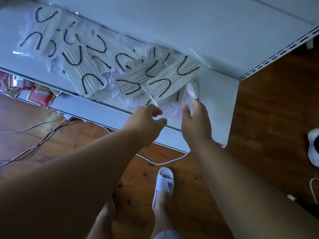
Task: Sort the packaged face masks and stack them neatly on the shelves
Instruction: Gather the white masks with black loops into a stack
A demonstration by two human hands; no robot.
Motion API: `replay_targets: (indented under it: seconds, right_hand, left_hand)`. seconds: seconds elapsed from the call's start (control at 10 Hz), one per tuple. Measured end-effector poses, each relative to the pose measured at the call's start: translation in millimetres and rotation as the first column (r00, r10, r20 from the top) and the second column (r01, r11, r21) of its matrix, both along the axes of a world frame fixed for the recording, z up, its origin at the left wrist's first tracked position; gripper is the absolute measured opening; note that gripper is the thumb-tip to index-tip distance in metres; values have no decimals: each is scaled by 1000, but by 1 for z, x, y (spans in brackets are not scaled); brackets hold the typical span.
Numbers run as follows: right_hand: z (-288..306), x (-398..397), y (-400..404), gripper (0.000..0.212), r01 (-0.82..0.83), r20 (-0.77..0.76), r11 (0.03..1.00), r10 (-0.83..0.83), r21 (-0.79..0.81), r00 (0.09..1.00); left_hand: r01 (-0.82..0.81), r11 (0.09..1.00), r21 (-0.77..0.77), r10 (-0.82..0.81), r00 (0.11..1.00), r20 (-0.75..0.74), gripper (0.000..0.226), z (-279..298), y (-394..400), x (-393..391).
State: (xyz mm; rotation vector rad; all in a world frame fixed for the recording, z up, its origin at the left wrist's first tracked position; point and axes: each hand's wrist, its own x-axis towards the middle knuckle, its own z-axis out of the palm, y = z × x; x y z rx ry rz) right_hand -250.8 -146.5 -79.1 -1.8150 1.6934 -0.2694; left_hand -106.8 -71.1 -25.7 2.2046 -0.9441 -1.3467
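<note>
We see clear-wrapped white face masks [96, 54] with black ear loops strewn overlapping across the white shelf [219, 94], upper left to centre.

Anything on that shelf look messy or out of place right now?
Yes. The packaged masks lie scattered and overlapping at odd angles across the white shelf, not stacked. Pinkish packs are buried beneath the white ones near the left hand and right hand. Cables trail across the floor below.

Hands [172, 121] at packaged masks [131, 80], white shelf [221, 100]
</note>
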Motion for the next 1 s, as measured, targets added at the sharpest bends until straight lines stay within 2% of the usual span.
replay_targets:
  seconds: [0.1,0.2,0.3,0.4,0.5,0.6,0.7,0.8,1.0]
  right_hand:
    - [17,3,35,44,-59,165,998,55,20,985]
    - [23,6,57,40,-185,290,982,172,19,941]
    - [16,9,59,41,-296,356,953,256,63,899]
    - [8,15,48,44,-285,345,953,236,100,909]
    - [7,30,27,40,-291,313,955,260,55,914]
    - [5,64,3,42,-391,211,920,385,-16,899]
    - [3,104,-8,46,-563,23,822,563,84,826]
    - [-5,139,-1,50,-649,-143,730,681,213,719]
    - [-16,173,23,52,-688,-273,647,763,329,587]
  left_hand:
    - [-328,919,219,394,744,-540,45,-6,-16,-3]
    - [-397,868,299,482,526,-701,46,-17,-24,3]
    - [-446,849,285,505,524,-686,25,-23,-32,9]
    - [-391,893,223,450,778,-438,11,-41,-43,20]
    - [-75,981,178,72,997,21,29,-32,-39,28]
    - [94,976,198,-114,989,93,33,-45,-26,43]
    - [-177,962,209,209,968,-142,29,-61,-3,47]
    - [-267,937,226,309,935,-177,33,-74,15,59]
    - [-265,934,238,309,936,-169,34,-75,42,82]
